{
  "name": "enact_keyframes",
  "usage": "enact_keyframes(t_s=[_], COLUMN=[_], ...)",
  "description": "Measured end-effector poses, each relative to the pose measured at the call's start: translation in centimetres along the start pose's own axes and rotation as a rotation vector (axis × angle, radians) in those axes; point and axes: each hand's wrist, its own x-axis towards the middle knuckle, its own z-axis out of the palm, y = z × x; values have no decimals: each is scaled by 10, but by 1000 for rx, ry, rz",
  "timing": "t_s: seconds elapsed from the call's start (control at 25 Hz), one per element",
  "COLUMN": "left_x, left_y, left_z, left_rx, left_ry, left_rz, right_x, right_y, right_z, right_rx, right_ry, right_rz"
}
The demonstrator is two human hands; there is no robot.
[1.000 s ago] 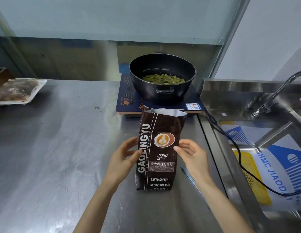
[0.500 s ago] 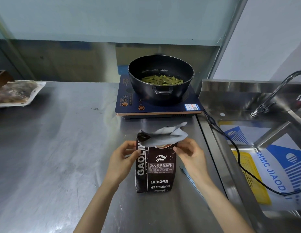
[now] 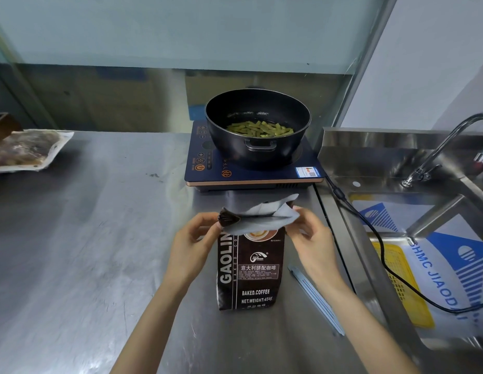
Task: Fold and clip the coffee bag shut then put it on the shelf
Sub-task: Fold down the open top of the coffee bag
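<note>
A dark brown coffee bag (image 3: 251, 271) stands upright on the steel counter (image 3: 100, 252) in front of me. Its silver-lined top is bent forward and down over the front. My left hand (image 3: 193, 247) pinches the left end of that folded flap. My right hand (image 3: 310, 238) pinches the right end. A long pale blue sealing clip (image 3: 315, 298) lies flat on the counter just right of the bag, under my right forearm. No shelf is in view.
Behind the bag sits a blue induction cooker (image 3: 251, 168) with a black pot (image 3: 257, 125) of green beans. Its black cable (image 3: 369, 233) runs right over the sink (image 3: 423, 238), which has a tap (image 3: 445, 147). A packet (image 3: 24, 149) lies at far left.
The bag's top stood open and upright a second ago. Both hands slid up from its sides, and the top has been bent forward and flattened into a fold.
</note>
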Motion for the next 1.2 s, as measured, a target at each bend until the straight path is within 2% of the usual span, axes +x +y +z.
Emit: enact_keyframes(t_s=[0.4, 0.6, 0.76, 1.0, 1.2], left_x=[5, 0, -5, -4, -7], left_y=[-1, 2, 10, 7, 2], left_z=[-4, -5, -3, -6, -4], left_rx=[5, -4, -43, -27, -27], left_ry=[-10, -17, -39, -142, -169], left_rz=[49, 24, -10, -1, 16], right_x=[-1, -4, -5, -9, -14], right_y=[-8, -13, -11, -8, -6], right_z=[-5, -12, -13, -21, -14], right_rx=[42, 131, 81, 144, 154], right_ry=[-77, -160, -181, -305, -273], right_rz=[21, 75, 98, 143, 133])
